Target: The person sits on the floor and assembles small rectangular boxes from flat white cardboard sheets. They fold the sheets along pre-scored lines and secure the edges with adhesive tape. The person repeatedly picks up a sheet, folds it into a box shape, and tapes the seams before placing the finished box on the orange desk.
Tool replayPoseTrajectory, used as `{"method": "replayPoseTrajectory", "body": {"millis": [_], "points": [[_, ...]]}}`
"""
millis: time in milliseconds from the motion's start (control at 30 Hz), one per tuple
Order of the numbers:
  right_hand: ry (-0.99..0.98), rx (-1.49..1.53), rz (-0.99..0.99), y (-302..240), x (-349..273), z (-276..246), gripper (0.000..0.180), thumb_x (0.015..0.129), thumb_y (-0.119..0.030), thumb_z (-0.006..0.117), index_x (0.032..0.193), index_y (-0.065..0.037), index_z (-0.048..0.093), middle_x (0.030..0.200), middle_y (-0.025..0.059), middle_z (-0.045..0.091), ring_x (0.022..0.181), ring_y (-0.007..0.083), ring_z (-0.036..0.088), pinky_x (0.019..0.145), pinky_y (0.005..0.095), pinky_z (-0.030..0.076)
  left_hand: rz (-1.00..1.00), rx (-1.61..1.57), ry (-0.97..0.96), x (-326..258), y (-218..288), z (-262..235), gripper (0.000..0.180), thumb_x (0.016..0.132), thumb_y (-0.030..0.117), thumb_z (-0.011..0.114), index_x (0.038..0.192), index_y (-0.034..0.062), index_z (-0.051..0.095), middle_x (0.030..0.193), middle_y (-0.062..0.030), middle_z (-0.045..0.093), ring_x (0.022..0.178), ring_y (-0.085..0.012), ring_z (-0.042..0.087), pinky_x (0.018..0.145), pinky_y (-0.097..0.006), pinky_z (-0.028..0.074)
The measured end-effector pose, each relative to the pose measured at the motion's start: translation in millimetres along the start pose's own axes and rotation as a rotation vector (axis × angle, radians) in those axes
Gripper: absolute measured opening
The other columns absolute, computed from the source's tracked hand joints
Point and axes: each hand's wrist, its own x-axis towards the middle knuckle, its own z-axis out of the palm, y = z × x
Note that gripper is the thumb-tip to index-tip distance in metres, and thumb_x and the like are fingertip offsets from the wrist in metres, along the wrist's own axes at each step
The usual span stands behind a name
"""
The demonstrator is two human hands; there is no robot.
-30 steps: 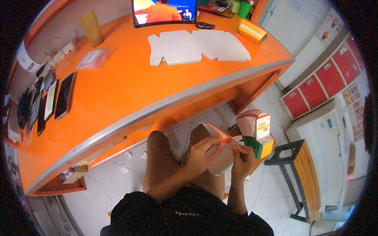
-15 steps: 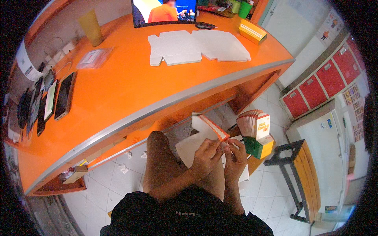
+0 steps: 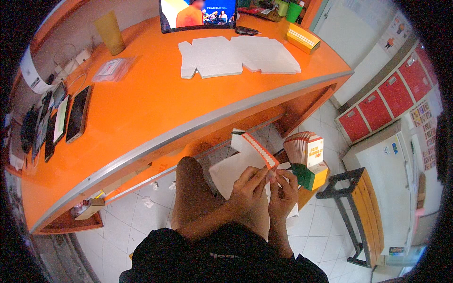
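Note:
Over my lap is a partly folded cardboard box [image 3: 227, 170], white inside, with an orange edge strip bearing a row of white scallops. My left hand [image 3: 247, 189] pinches the near end of that strip. Close beside it, my right hand [image 3: 284, 192] has its fingertips closed on the same corner. The fingers hide the exact fold between them. Just to the right of my hands stands a fanned bundle of printed box blanks [image 3: 298, 146], with a green and yellow part [image 3: 311, 175] below it.
Ahead curves an orange desk [image 3: 155, 99] with a metal edge. On it lie white flat box blanks [image 3: 217, 56], a yellow box [image 3: 303, 38], a screen [image 3: 198, 14], a tumbler [image 3: 109, 33] and phones [image 3: 78, 113]. A wooden bench [image 3: 365, 212] stands at right; crumpled paper [image 3: 147, 202] litters the floor.
The box's orange strip has swung slightly to the right and tilted more steeply. Both hands have shifted a little to the right, still gripping the same corner. The picture on the screen differs slightly.

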Motion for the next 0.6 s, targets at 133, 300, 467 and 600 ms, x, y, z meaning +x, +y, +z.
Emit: {"method": "replayPoseTrajectory", "body": {"millis": [133,300,467,600], "points": [[0.028,0.047,-0.011,4,3,-1,0.011,0.077,-0.002,0.066,0.088,-0.002,0.066,0.098,0.0108,0.06,0.092,0.0236,0.058,0.078,0.0314,0.05,0.007,-0.055,-0.059,-2,8,2,0.039,0.078,-0.001,0.056,0.117,-0.0033,0.052,0.09,-0.0174,0.055,0.079,-0.0296,0.058,0.069,-0.034,0.05],[0.035,0.04,-0.121,13,3,2,0.013,0.075,-0.002,0.068,0.087,-0.002,0.066,0.1,0.0123,0.059,0.093,0.0241,0.057,0.08,0.0317,0.049,0.047,-0.061,-0.087,-7,5,5,0.044,0.082,0.002,0.052,0.125,-0.0045,0.043,0.102,-0.0196,0.053,0.088,-0.028,0.057,0.073,-0.034,0.049],[0.071,0.459,0.17,21,10,1,0.03,0.073,-0.001,0.07,0.101,-0.005,0.058,0.1,0.0104,0.058,0.095,0.0215,0.057,0.08,0.0301,0.049,-0.098,-0.244,-0.089,-6,13,7,0.037,0.085,0.007,0.054,0.12,-0.0017,0.048,0.099,-0.0173,0.054,0.09,-0.0281,0.056,0.075,-0.033,0.048],[-0.211,0.378,0.273,50,7,-3,0.033,0.078,-0.007,0.068,0.107,-0.003,0.055,0.098,0.0073,0.06,0.092,0.0152,0.059,0.074,0.0273,0.05,-0.571,-0.598,-0.174,-5,4,7,0.032,0.082,0.016,0.061,0.112,0.0054,0.055,0.099,-0.0122,0.057,0.093,-0.027,0.056,0.084,-0.034,0.045]]}}
